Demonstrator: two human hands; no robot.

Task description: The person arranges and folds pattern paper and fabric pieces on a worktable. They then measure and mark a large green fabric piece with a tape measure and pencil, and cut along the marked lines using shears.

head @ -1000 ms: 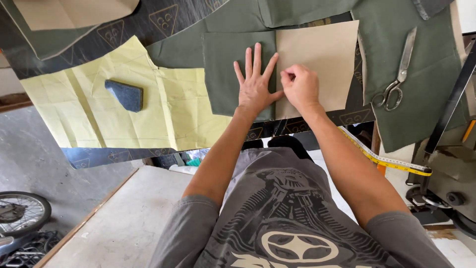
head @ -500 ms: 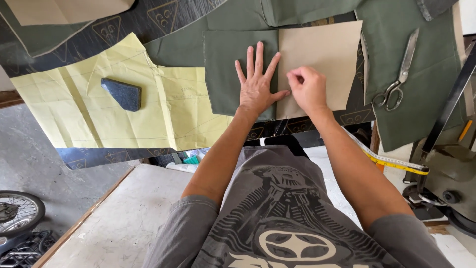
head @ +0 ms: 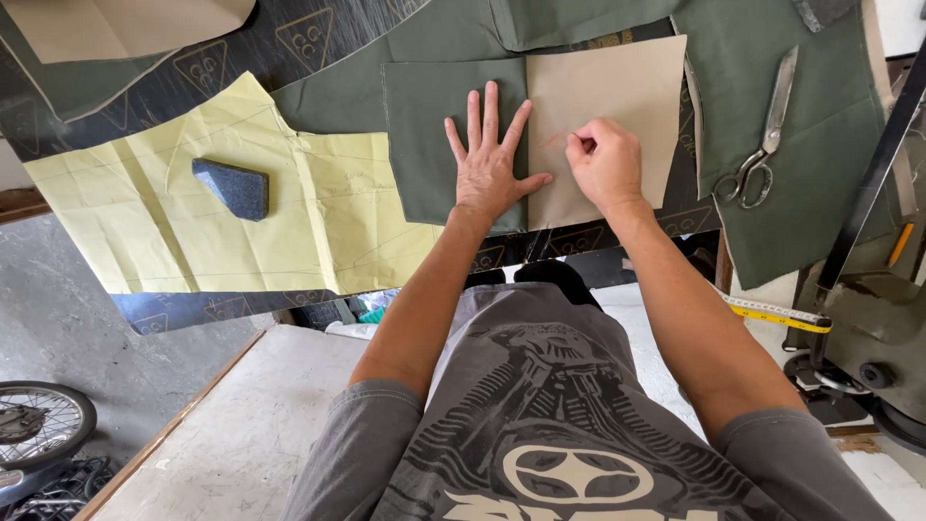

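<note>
Pressing flat with fingers spread, the left hand [head: 490, 169] holds the green cloth [head: 439, 145] on the counter [head: 289, 48], just beside the tan card [head: 622, 92]. Right hand [head: 606, 166] rests on the card, fingertips pinched; whether they hold anything cannot be told. Scissors [head: 762, 135] lie near, on cloth.

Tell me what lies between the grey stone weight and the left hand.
In the head view, yellow pattern paper runs from the grey stone weight, then green fabric reaches the flat left hand. Nothing else lies between.
</note>
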